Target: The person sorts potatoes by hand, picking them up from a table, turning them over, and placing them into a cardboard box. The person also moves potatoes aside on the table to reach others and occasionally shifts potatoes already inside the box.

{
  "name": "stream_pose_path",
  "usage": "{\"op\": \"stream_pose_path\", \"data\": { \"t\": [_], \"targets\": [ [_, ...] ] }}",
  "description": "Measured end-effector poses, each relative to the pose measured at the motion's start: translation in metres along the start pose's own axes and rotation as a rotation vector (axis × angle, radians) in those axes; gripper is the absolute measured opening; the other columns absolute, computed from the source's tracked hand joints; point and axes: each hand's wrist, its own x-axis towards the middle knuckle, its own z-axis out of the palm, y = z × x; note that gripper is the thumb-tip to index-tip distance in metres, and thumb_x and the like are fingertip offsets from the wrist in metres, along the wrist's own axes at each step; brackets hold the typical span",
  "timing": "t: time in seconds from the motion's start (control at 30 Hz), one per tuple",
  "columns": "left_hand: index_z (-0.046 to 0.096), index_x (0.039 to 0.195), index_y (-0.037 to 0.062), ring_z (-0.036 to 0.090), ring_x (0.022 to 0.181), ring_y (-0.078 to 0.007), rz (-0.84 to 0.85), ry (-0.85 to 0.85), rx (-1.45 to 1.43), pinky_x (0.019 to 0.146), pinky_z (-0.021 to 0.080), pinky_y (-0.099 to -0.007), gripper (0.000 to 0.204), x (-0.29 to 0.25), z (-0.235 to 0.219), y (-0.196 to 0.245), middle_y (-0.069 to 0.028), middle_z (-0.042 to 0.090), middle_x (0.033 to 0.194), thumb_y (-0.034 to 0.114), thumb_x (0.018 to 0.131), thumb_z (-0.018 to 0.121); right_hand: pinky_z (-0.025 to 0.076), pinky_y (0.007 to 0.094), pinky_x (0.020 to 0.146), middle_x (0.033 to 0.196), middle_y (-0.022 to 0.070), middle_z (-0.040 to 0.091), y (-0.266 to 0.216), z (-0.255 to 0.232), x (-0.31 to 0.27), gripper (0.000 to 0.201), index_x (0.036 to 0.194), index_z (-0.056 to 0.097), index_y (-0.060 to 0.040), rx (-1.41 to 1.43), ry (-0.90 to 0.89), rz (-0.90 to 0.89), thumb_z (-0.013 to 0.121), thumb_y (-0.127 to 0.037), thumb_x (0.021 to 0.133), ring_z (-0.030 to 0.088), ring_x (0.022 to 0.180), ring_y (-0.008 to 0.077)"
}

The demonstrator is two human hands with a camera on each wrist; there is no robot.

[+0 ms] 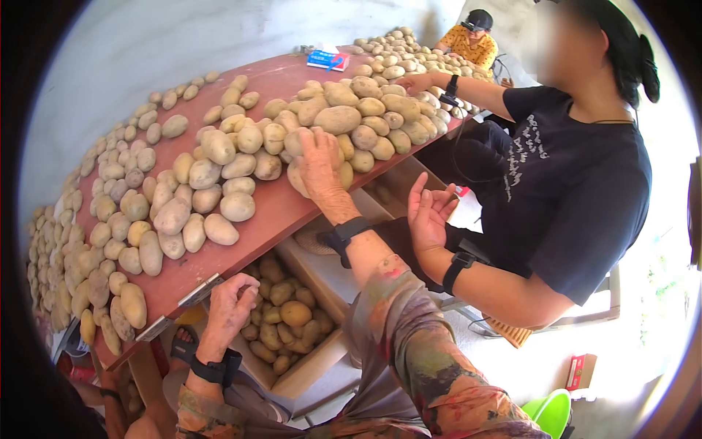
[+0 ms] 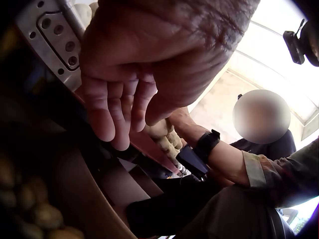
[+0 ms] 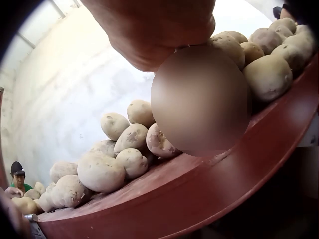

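My right hand reaches onto the potato pile at the table's front edge, its fingers curled over a potato. In the right wrist view that hand comes down from above, against a large blurred round shape, with other potatoes alongside. My left hand hangs above a cardboard box of potatoes, near the metal hinge on the table edge. The left wrist view shows that hand with loosely bent fingers and nothing in them.
Potatoes spread in piles along the red table. A blue tissue pack lies toward the back. A person in a dark shirt sits close on the right, one hand raised. A green bucket stands low at right.
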Motion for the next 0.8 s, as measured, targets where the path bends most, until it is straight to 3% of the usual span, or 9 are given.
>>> {"op": "stream_pose_path", "data": {
  "t": [0.1,0.23,0.33,0.37,0.43,0.5,0.53,0.67,0.8],
  "targets": [
    [0.063,0.092,0.0013,0.062,0.063,-0.0205,0.049,0.01,0.043,0.061,0.049,-0.0312,0.011,-0.001,-0.004,-0.003,-0.0119,0.064,0.072,0.007,0.084,0.059,0.038,0.0458,0.096,0.119,0.0191,0.048,-0.006,-0.009,0.005,0.055,0.123,0.049,-0.0068,0.118,0.037,0.019,0.068,-0.005,0.072,0.045,0.11,0.0391],
    [0.063,0.094,0.0009,0.064,0.061,-0.0147,0.144,0.014,0.143,0.056,0.048,-0.0265,0.012,0.0,-0.005,-0.011,-0.0067,0.062,0.071,0.008,0.087,0.057,0.04,0.0426,0.095,0.116,0.0185,0.053,-0.013,-0.028,0.011,0.054,0.124,0.049,-0.0052,0.387,0.124,0.118,0.069,-0.007,0.074,0.05,0.108,0.0347],
    [0.063,0.095,0.0009,0.064,0.061,-0.0151,0.143,0.011,0.153,0.057,0.049,-0.0271,0.012,-0.001,-0.006,-0.01,-0.0073,0.062,0.073,0.008,0.087,0.057,0.044,0.0377,0.089,0.11,0.0152,0.058,-0.016,-0.034,0.011,0.048,0.121,0.052,-0.004,0.815,0.07,0.399,0.069,-0.01,0.077,0.056,0.1,0.0256],
    [0.063,0.095,0.001,0.064,0.061,-0.0154,0.146,0.012,0.157,0.057,0.049,-0.0273,0.012,-0.001,-0.007,-0.011,-0.0076,0.063,0.073,0.008,0.087,0.057,0.047,0.032,0.083,0.104,0.0107,0.061,-0.025,-0.047,0.012,0.041,0.115,0.056,-0.0028,0.915,0.041,0.442,0.069,-0.013,0.078,0.057,0.094,0.0179],
    [0.063,0.095,0.0011,0.065,0.062,-0.0158,0.155,0.013,0.164,0.058,0.049,-0.0277,0.012,0.0,-0.007,-0.011,-0.0083,0.063,0.074,0.008,0.087,0.057,0.047,0.0297,0.082,0.099,0.0089,0.062,-0.025,-0.061,0.011,0.039,0.112,0.057,-0.0019,1.017,-0.179,0.471,0.07,-0.015,0.078,0.058,0.091,0.0163],
    [0.063,0.092,0.0026,0.063,0.064,-0.0245,0.153,0.044,0.123,0.062,0.049,-0.0332,0.011,-0.001,-0.006,-0.007,-0.0128,0.063,0.073,0.008,0.084,0.059,0.047,0.0269,0.08,0.09,0.0056,0.063,-0.031,-0.065,0.007,0.034,0.103,0.062,-0.0032,1.126,-0.378,0.468,0.072,-0.02,0.076,0.059,0.087,0.0138],
    [0.064,0.09,0.0034,0.062,0.065,-0.0289,0.151,0.057,0.102,0.064,0.048,-0.0359,0.01,-0.001,-0.006,-0.005,-0.015,0.063,0.073,0.008,0.083,0.06,0.048,0.0275,0.08,0.09,0.006,0.064,-0.035,-0.065,0.004,0.034,0.102,0.063,-0.0039,1.063,-0.508,0.405,0.072,-0.021,0.075,0.059,0.087,0.0141],
    [0.064,0.089,0.0034,0.063,0.069,-0.0299,0.096,0.044,0.124,0.066,0.049,-0.0368,0.009,0.0,-0.006,-0.006,-0.0148,0.065,0.076,0.007,0.082,0.06,0.046,0.03,0.084,0.094,0.0062,0.066,-0.058,-0.075,-0.006,0.035,0.102,0.063,-0.0064,0.771,-1.041,0.148,0.072,-0.025,0.074,0.059,0.093,0.0154],
    [0.063,0.089,0.0035,0.064,0.073,-0.0307,0.058,-0.013,0.134,0.068,0.049,-0.0375,0.009,0.0,-0.007,-0.001,-0.0139,0.066,0.08,0.009,0.082,0.06,0.049,0.0356,0.081,0.09,0.0133,0.069,-0.074,-0.064,-0.03,0.035,0.103,0.065,-0.0088,0.581,-1.343,-0.104,0.07,-0.027,0.074,0.064,0.086,0.0285]
  ]
}}
